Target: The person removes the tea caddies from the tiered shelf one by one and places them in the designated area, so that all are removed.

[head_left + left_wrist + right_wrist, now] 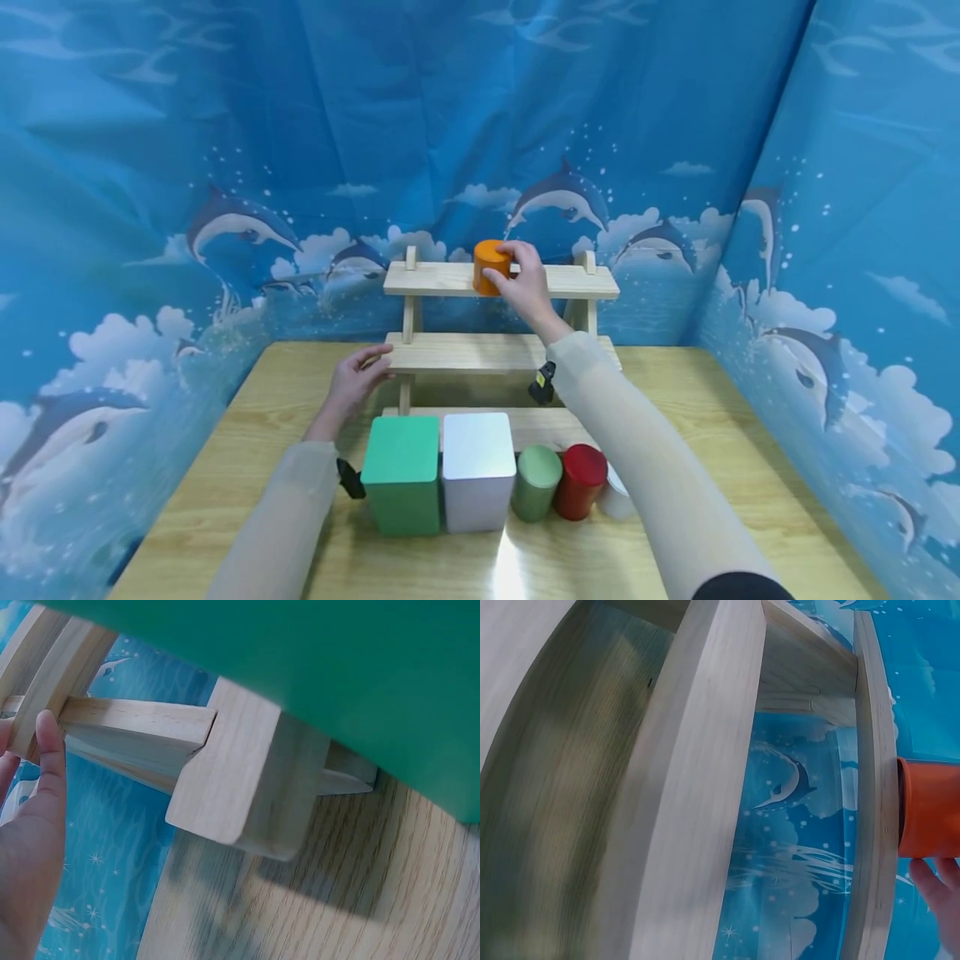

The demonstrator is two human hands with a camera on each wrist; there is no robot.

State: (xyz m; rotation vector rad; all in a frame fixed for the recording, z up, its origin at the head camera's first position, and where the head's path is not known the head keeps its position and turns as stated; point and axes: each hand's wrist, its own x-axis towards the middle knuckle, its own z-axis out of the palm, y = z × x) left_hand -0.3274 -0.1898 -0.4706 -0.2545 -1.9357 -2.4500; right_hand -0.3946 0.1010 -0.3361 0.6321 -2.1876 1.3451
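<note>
In the head view, my right hand point(525, 287) holds an orange cylinder point(489, 260) between thumb and fingers, at the middle of the top shelf of a three-tier wooden stand point(442, 350). The right wrist view shows the orange cylinder point(934, 810) with its base against the top board point(874, 787), and fingertips point(926, 881) on its side. My left hand point(356, 387) grips the left end of the middle shelf. In the left wrist view, the thumb and fingers of that hand point(34, 847) lie on either side of the board's end point(56, 682).
In front of the stand, a green box point(405, 475), a white box point(478, 471), a light green cylinder point(537, 483), a red cylinder point(581, 482) and a partly hidden white cylinder point(617, 497) stand in a row on the wooden table point(225, 500). A blue dolphin-print curtain point(375, 125) hangs behind.
</note>
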